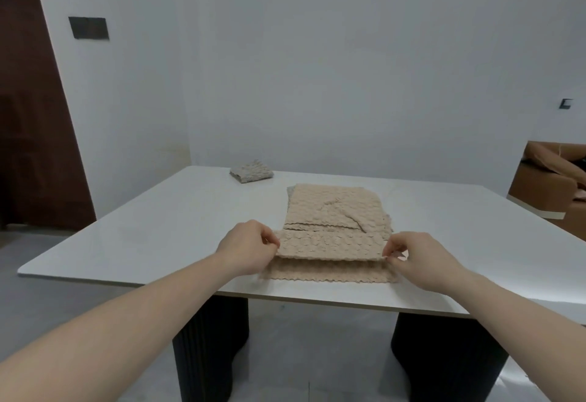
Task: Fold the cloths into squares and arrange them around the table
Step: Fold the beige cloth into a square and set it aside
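Both hands, left hand [245, 248] and right hand [421, 259], pinch the beige cloth [329, 244] by its near corners at the bench [142, 227] front edge — soft, light, floppy, so corners grip best.

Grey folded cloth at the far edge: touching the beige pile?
Apart. Head view shows bare table between the grey folded cloth and the beige pile.

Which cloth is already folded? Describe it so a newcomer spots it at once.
Start at the white rectangular table and look to its far edge by the wall. There lies a small grey textured cloth folded into a square, alone and untouched. Unlike the larger beige textured cloths nearer the person, it is grey, compact and away from both hands.
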